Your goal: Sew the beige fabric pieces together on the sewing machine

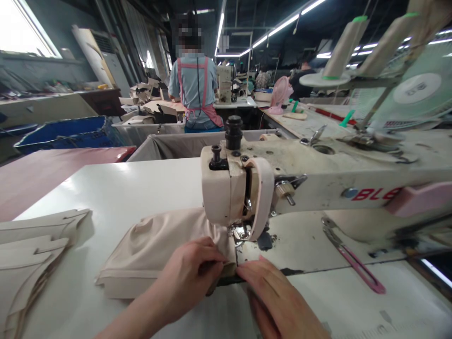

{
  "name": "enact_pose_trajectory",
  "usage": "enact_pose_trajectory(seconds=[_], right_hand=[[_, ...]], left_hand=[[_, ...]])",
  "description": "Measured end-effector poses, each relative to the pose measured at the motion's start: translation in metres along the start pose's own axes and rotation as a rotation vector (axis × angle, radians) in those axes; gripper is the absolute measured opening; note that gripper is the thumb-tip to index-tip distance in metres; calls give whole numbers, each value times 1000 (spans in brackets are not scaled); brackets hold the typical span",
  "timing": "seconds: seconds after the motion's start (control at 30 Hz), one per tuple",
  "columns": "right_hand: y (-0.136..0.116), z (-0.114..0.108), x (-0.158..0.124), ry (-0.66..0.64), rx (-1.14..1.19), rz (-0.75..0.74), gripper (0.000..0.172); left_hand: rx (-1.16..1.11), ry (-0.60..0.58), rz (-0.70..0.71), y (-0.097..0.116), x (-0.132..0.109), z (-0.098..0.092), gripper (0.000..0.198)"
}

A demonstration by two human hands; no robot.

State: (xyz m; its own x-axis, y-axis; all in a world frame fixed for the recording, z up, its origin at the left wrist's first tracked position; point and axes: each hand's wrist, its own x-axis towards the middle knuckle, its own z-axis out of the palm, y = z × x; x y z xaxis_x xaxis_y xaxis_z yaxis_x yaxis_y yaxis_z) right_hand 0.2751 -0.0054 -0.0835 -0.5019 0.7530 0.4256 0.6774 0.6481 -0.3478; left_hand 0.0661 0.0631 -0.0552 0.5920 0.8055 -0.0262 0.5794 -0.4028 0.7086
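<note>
Head view: I look down at my two hands before a cream industrial sewing machine (247, 188) on the white tabletop (134, 188).
Left hand (187, 278): my fingers are curled and pinching the near fold of the beige fabric piece (155, 245).
Right hand (275, 296): it lies flat, fingers together, fingertips pressing the fabric's edge just below the metal presser foot (241, 233); it grips nothing.
Fabric: its long axis runs leftward from the needle along the tabletop's near edge.
Nearer hand: both touch it; my left has it.
Room: bare tabletop behind; stacked beige cut pieces (35, 245) at the left edge.
Beyond: a person in a pink apron (196, 89) stands well apart.
</note>
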Motion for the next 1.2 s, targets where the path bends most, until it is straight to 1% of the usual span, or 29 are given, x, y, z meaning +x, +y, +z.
enact_pose_trajectory(seconds=[0.07, 0.1, 0.13, 0.27, 0.33, 0.4, 0.43, 0.53, 0.63, 0.77, 0.83, 0.93, 1.03, 1.13, 1.2], right_hand=[[0, 0, 0, 5, -7, 3, 46], [0, 0, 0, 2, -5, 8, 46], [0, 2, 0, 1, -5, 7, 47], [1, 13, 0, 14, -46, -43, 40], [3, 18, -1, 88, -90, -57, 33], [6, 21, -2, 130, -120, -60, 32], [8, 21, -1, 128, -126, -66, 31], [13, 16, 4, 45, -116, -87, 33], [19, 10, 12, 39, -98, -80, 44], [22, 4, 21, -100, -4, 19, 56], [22, 3, 22, -125, 25, 71, 60], [21, 3, 21, -123, 11, 109, 60], [20, 4, 18, -122, -6, 106, 57], [21, 6, 17, -112, -12, 85, 59], [21, 7, 17, -108, -7, 82, 61]], left_hand=[[65, 22, -17, 0, 0, 1, 26], [109, 46, 1, -1, -1, 2, 27], [159, 75, 50, -2, -1, 5, 26], [367, 190, 406, -8, -6, 19, 29], [487, 251, 488, -11, -7, 28, 33], [565, 287, 487, -14, -7, 36, 33], [565, 299, 469, -15, -7, 39, 33], [442, 292, 401, -17, -5, 42, 28], [330, 283, 366, -15, 2, 35, 26], [305, 284, 381, -16, 17, 22, 22], [292, 302, 390, -20, 22, 19, 21], [176, 335, 371, -28, 26, 18, 18], [46, 293, 316, -32, 28, 18, 17], [22, 231, 274, -30, 30, 17, 18], [44, 224, 261, -28, 31, 17, 18]])
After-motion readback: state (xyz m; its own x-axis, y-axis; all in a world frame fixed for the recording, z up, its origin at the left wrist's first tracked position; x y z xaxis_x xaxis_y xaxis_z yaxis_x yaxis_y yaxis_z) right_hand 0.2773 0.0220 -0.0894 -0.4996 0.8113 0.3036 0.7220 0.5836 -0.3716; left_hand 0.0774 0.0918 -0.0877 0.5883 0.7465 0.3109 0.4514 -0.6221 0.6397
